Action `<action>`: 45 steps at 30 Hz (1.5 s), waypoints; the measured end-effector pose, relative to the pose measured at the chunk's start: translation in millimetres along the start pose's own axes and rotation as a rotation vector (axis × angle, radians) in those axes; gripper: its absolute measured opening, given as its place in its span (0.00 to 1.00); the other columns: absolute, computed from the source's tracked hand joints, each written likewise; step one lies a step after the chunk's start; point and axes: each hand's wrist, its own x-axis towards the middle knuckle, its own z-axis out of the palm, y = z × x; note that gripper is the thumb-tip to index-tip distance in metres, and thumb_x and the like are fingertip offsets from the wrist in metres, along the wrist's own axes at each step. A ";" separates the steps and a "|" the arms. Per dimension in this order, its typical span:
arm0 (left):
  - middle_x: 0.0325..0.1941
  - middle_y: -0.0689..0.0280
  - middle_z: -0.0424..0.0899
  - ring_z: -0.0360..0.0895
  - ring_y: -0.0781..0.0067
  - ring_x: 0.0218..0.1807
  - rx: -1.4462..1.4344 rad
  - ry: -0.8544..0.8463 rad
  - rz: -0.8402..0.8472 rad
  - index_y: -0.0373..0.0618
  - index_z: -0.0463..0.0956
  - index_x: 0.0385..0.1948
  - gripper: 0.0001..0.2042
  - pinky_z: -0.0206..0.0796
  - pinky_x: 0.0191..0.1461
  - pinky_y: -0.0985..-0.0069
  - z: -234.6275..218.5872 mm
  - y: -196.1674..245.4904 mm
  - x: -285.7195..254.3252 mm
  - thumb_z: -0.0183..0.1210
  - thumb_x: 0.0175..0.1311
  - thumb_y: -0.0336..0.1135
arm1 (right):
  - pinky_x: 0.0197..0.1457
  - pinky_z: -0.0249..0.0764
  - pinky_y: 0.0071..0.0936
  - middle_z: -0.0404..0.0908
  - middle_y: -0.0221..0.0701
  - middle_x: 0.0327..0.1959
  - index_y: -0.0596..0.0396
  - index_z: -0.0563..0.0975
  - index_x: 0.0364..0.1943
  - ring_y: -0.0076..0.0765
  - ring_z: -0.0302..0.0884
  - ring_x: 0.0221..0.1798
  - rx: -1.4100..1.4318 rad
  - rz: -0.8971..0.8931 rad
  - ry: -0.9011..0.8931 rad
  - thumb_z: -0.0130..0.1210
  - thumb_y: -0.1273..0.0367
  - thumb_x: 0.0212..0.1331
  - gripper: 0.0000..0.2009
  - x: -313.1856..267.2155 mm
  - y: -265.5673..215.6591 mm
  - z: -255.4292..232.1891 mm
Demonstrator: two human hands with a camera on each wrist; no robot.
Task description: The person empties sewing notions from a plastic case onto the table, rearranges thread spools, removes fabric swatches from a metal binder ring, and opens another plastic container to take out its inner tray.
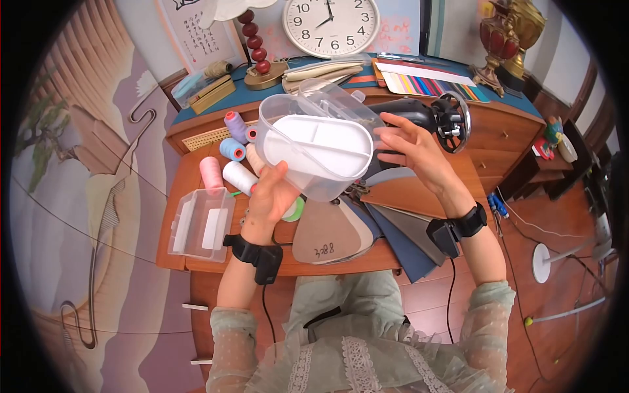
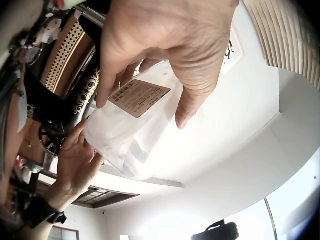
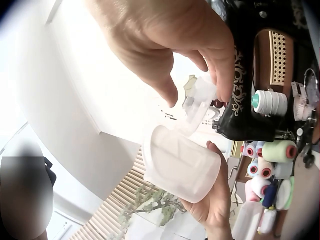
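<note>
My left hand point(image 1: 272, 196) grips a clear plastic container point(image 1: 321, 187) with rounded ends, thumb on one side and fingers round the other. Inside lies a white divided insert point(image 1: 324, 144). A printed label point(image 2: 140, 97) shows on the container in the left wrist view. A clear lid point(image 1: 331, 98) with a small clasp stands tilted up behind the container's far rim. Beside the lid's right end is my right hand point(image 1: 416, 154), its fingers spread and extended at the edge. In the right wrist view the lid point(image 3: 199, 102) appears between thumb and fingers, the thumb apart from it.
A second clear box point(image 1: 203, 226) sits at the table's left edge, near several thread spools point(image 1: 232, 149). Leather-like sample pieces point(image 1: 331, 232) lie in front. A black sewing machine point(image 1: 409, 114) stands behind my right hand, below a wall clock point(image 1: 331, 26).
</note>
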 end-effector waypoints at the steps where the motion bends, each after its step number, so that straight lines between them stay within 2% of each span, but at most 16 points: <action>1: 0.65 0.57 0.60 0.57 0.58 0.67 0.001 0.000 0.000 0.39 0.48 0.64 0.33 0.48 0.69 0.57 0.0 -1.2 -0.7 0.57 0.59 0.35 | 0.52 0.75 0.28 0.72 0.39 0.49 0.63 0.61 0.61 0.34 0.76 0.48 0.035 0.000 0.042 0.56 0.61 0.58 0.31 0.8 1.0 -1.7; 7: 0.64 0.56 0.62 0.59 0.58 0.66 -0.036 0.005 -0.170 0.38 0.51 0.63 0.31 0.51 0.68 0.57 -6.4 -20.6 -17.5 0.56 0.61 0.38 | 0.48 0.75 0.24 0.73 0.34 0.47 0.59 0.65 0.58 0.29 0.76 0.46 0.003 0.077 0.074 0.56 0.68 0.56 0.25 -7.7 14.2 -22.5; 9: 0.62 0.57 0.64 0.63 0.61 0.63 -0.018 0.012 -0.267 0.37 0.52 0.62 0.29 0.57 0.66 0.59 -12.0 -28.7 -25.9 0.54 0.64 0.39 | 0.46 0.73 0.22 0.74 0.31 0.47 0.57 0.68 0.57 0.25 0.75 0.43 -0.012 0.127 0.042 0.56 0.70 0.55 0.23 -18.7 20.6 -25.6; 15: 0.60 0.56 0.66 0.67 0.64 0.61 0.031 0.029 -0.418 0.35 0.55 0.60 0.27 0.62 0.63 0.63 -13.4 -41.5 -26.1 0.52 0.66 0.41 | 0.49 0.71 0.22 0.76 0.30 0.45 0.58 0.68 0.57 0.22 0.74 0.46 0.043 0.174 0.007 0.56 0.66 0.58 0.23 -42.5 30.6 -34.3; 18: 0.61 0.55 0.66 0.66 0.62 0.62 0.114 -0.011 -0.529 0.34 0.55 0.60 0.27 0.60 0.64 0.63 -8.2 -44.9 -21.9 0.48 0.68 0.44 | 0.50 0.72 0.25 0.75 0.34 0.50 0.57 0.65 0.59 0.27 0.72 0.51 -0.063 0.189 0.015 0.57 0.62 0.58 0.27 -54.7 28.7 -32.7; 22: 0.60 0.54 0.68 0.69 0.64 0.60 0.101 -0.014 -0.518 0.33 0.55 0.60 0.27 0.63 0.62 0.66 -4.7 -55.4 -20.2 0.46 0.69 0.45 | 0.52 0.73 0.29 0.71 0.36 0.55 0.54 0.60 0.63 0.31 0.70 0.55 -0.134 0.190 0.059 0.56 0.62 0.58 0.29 -70.6 34.1 -21.9; 25: 0.59 0.54 0.68 0.70 0.64 0.59 0.052 -0.018 -0.499 0.33 0.56 0.60 0.26 0.65 0.61 0.66 6.7 -57.4 -16.9 0.44 0.70 0.46 | 0.54 0.75 0.37 0.64 0.38 0.60 0.46 0.52 0.67 0.37 0.69 0.58 0.127 0.237 0.027 0.53 0.64 0.61 0.32 -79.3 48.9 -16.3; 26: 0.58 0.54 0.69 0.70 0.64 0.58 0.051 -0.011 -0.512 0.33 0.57 0.59 0.26 0.65 0.61 0.65 9.6 -59.4 -16.9 0.43 0.70 0.47 | 0.54 0.75 0.37 0.64 0.38 0.60 0.46 0.52 0.67 0.37 0.69 0.58 0.126 0.237 0.029 0.53 0.64 0.61 0.32 -81.3 45.2 -10.9; 28: 0.57 0.54 0.70 0.71 0.63 0.57 0.049 -0.008 -0.533 0.33 0.58 0.59 0.25 0.65 0.60 0.65 9.3 -61.3 -16.6 0.42 0.70 0.47 | 0.52 0.77 0.36 0.64 0.38 0.61 0.46 0.51 0.67 0.35 0.69 0.58 0.355 0.265 0.055 0.52 0.66 0.61 0.31 -85.8 34.1 0.9; 30: 0.55 0.54 0.72 0.73 0.63 0.55 0.122 -0.114 -0.617 0.33 0.60 0.57 0.24 0.67 0.59 0.64 5.5 -62.0 -15.0 0.42 0.70 0.47 | 0.50 0.78 0.34 0.65 0.38 0.60 0.46 0.52 0.67 0.34 0.69 0.58 0.337 0.227 0.079 0.52 0.68 0.61 0.31 -87.5 38.1 -2.4; 32: 0.54 0.54 0.73 0.74 0.63 0.53 0.186 -0.106 -0.623 0.33 0.61 0.56 0.24 0.68 0.57 0.65 7.8 -63.0 -14.9 0.42 0.70 0.46 | 0.47 0.80 0.31 0.66 0.38 0.60 0.46 0.53 0.67 0.32 0.70 0.57 0.315 0.189 0.106 0.51 0.69 0.60 0.30 -90.4 39.0 -5.0; 37: 0.51 0.54 0.75 0.77 0.63 0.49 0.288 -0.143 -0.654 0.31 0.63 0.54 0.23 0.72 0.53 0.67 23.1 -62.6 -11.1 0.44 0.70 0.44 | 0.42 0.80 0.27 0.77 0.35 0.48 0.51 0.59 0.64 0.29 0.76 0.48 0.135 0.057 0.318 0.51 0.72 0.57 0.28 -102.7 29.8 -4.4; 38: 0.50 0.54 0.76 0.78 0.63 0.48 0.340 -0.171 -0.643 0.32 0.62 0.55 0.22 0.72 0.52 0.68 33.0 -62.9 -9.5 0.45 0.70 0.43 | 0.42 0.80 0.27 0.77 0.35 0.48 0.51 0.59 0.64 0.29 0.76 0.48 0.133 0.058 0.321 0.51 0.72 0.57 0.28 -105.1 30.9 -8.3; 40: 0.49 0.54 0.77 0.79 0.63 0.47 0.392 -0.204 -0.629 0.32 0.62 0.56 0.22 0.73 0.52 0.68 48.2 -64.3 -6.5 0.46 0.69 0.41 | 0.41 0.78 0.23 0.78 0.36 0.45 0.56 0.59 0.63 0.27 0.77 0.46 0.146 -0.019 0.503 0.51 0.71 0.57 0.27 -110.0 33.8 -19.3; 42: 0.48 0.53 0.77 0.79 0.65 0.46 0.447 -0.350 -0.582 0.36 0.60 0.59 0.21 0.73 0.51 0.70 59.4 -65.9 -6.2 0.47 0.69 0.38 | 0.41 0.75 0.19 0.78 0.37 0.45 0.59 0.62 0.60 0.26 0.77 0.45 0.141 -0.096 0.580 0.51 0.70 0.58 0.25 -113.8 30.4 -24.7; 45: 0.49 0.53 0.76 0.78 0.67 0.47 0.476 -0.436 -0.607 0.40 0.56 0.62 0.23 0.71 0.52 0.73 65.2 -62.5 -10.6 0.49 0.67 0.32 | 0.46 0.71 0.19 0.77 0.36 0.44 0.61 0.66 0.58 0.25 0.76 0.44 -0.070 -0.191 0.741 0.50 0.70 0.57 0.22 -133.2 27.7 -62.8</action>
